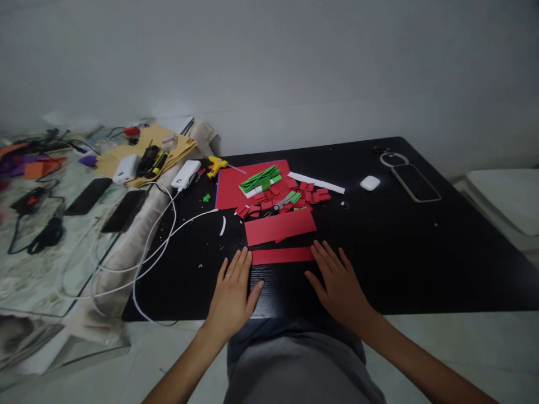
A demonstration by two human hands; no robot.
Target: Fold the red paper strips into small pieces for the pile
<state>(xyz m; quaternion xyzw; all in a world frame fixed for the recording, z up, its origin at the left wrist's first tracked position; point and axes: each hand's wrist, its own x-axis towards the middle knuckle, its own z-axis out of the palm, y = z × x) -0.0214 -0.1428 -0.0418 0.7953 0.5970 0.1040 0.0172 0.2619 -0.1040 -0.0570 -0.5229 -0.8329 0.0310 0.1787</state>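
Observation:
A narrow red paper strip (pixel 282 256) lies flat on the black table, its long side facing me. My left hand (pixel 236 283) rests flat at its left end, fingertips on the paper and thumb apart. At the other end my right hand (pixel 337 280) is laid the same way, fingers stretched out. Just beyond the strip is a wider red paper piece (pixel 280 227). Behind it are scissors (pixel 275 209) among small folded red paper pieces (pixel 314 195). Green folded paper strips (pixel 259 178) sit on a large red sheet (pixel 231 193).
A yellow glue gun (pixel 217 166) and a white power bank (pixel 186 174) with a white cable (pixel 168 241) are at the left. On the right lie a white earphone case (pixel 370 183) and a phone (pixel 416 183) with a ring strap. A cluttered glass-topped table (pixel 37 280) adjoins on the left.

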